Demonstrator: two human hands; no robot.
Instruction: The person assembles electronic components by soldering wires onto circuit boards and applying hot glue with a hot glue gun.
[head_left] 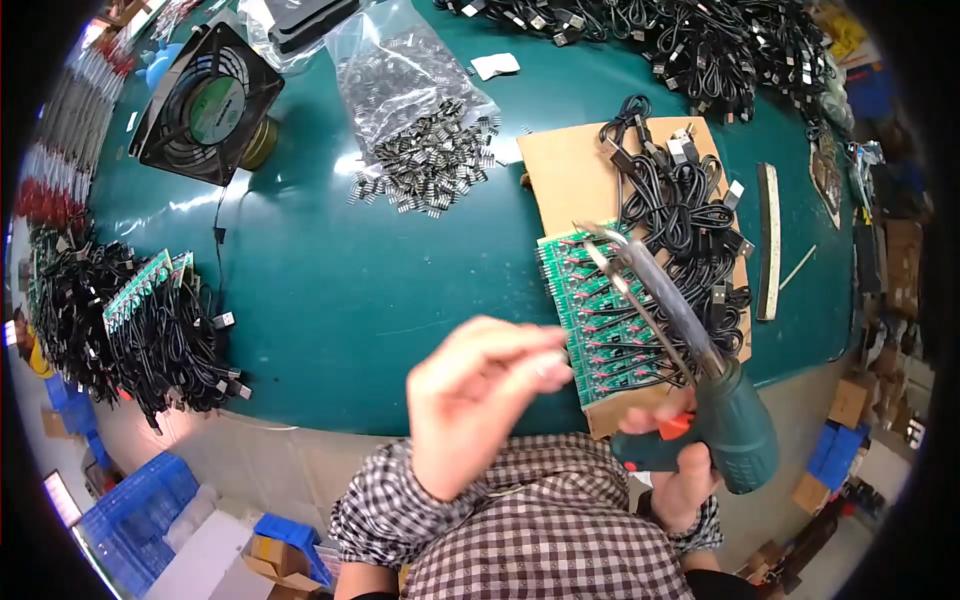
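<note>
My right hand (690, 480) is wrapped round the handle of a green soldering gun (735, 430) with an orange trigger. Its long metal barrel points up and away, and the tip hangs over the far end of a green circuit board panel (600, 330). Black cables are joined along the panel, and small pins stick out from its left edge. Just left of that edge, my left hand (470, 390) is closed in a pinch, thumb against fingers. Whatever may be between those fingertips is too small to make out. A brown cardboard sheet (565, 185) lies under the panel and the coiled USB cables (680, 200).
A pile of small pin headers (430, 165) spills from a clear bag (390, 60). At the far left stands a black fan (210, 105). Finished-looking boards with cables (165, 320) hang over the left table edge. More black cables (710, 50) heap up at the far right.
</note>
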